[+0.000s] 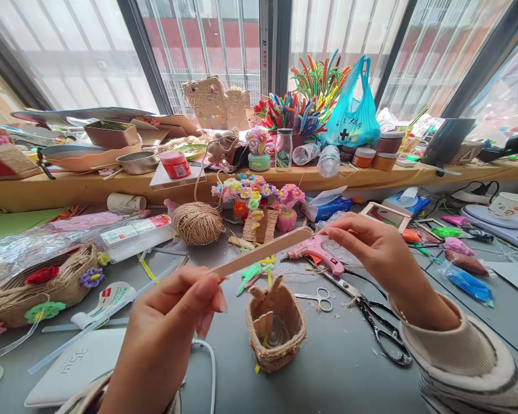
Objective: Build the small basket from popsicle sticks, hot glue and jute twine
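Wooden stick (263, 251) held at both ends, tilted up toward the right, above the counter (341, 368). Left hand (172, 322) pinches the lower end, fingers curled closed on it. Right hand (371, 247) grips the upper end with thumb and fingertips, other fingers loosely bent. Below and between the hands: small twine-wrapped basket (276, 330), upright, sticks poking out of it. Just right of it small scissors (319, 299); larger black-handled scissors (380, 328) under the right wrist. Left of the left hand: white card (77, 362), bigger woven basket with felt flowers (43, 287). Beyond the stick: pink glue gun (317, 252), ball of twine (197, 223), small flower pots (259, 201). Farthest: window ledge with pipe cleaners (302, 103), teal bag (354, 115).
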Motion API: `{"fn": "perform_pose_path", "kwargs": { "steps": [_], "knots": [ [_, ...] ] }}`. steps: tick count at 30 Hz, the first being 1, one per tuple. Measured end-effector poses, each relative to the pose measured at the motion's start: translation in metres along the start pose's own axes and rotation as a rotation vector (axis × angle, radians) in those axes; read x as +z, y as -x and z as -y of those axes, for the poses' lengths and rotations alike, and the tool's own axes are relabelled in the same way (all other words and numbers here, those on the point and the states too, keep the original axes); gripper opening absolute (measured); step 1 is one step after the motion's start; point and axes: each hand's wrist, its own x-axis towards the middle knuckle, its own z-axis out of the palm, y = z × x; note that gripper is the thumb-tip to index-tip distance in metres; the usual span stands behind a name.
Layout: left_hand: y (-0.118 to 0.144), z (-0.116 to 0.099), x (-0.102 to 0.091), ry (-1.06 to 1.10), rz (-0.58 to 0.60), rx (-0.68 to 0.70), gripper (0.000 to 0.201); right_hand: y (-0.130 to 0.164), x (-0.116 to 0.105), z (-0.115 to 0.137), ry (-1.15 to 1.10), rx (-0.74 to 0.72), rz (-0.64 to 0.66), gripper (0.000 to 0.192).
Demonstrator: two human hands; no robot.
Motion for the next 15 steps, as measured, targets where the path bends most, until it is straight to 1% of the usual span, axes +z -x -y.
{"fn": "perform_pose_path", "kwargs": {
  "steps": [1, 3, 5, 7, 9, 11, 15],
  "knots": [
    [0.000, 0.002, 0.001, -0.011, 0.010, 0.023, 0.028, 0.005, -0.004, 0.008, -0.175, -0.009, -0.066, 0.020],
    [0.002, 0.006, 0.003, -0.034, 0.024, 0.060, 0.023, 0.014, -0.009, 0.020, -0.364, -0.032, -0.106, 0.010],
    [0.004, 0.009, 0.004, -0.064, 0.045, 0.095, 0.020, 0.020, -0.009, 0.026, -0.473, -0.061, -0.091, 0.006],
    [0.005, 0.011, 0.005, -0.104, 0.067, 0.131, 0.021, 0.023, -0.008, 0.030, -0.560, -0.069, -0.053, 0.008],
    [0.006, 0.012, 0.006, -0.140, 0.085, 0.160, 0.021, 0.024, -0.007, 0.032, -0.621, -0.060, -0.025, 0.011],
    [0.006, 0.012, 0.006, -0.163, 0.096, 0.176, 0.021, 0.024, -0.006, 0.033, -0.635, -0.058, -0.018, 0.012],
    [0.007, 0.011, 0.006, -0.179, 0.113, 0.143, 0.020, 0.024, -0.005, 0.035, -0.599, -0.068, -0.007, 0.012]
  ]
}}
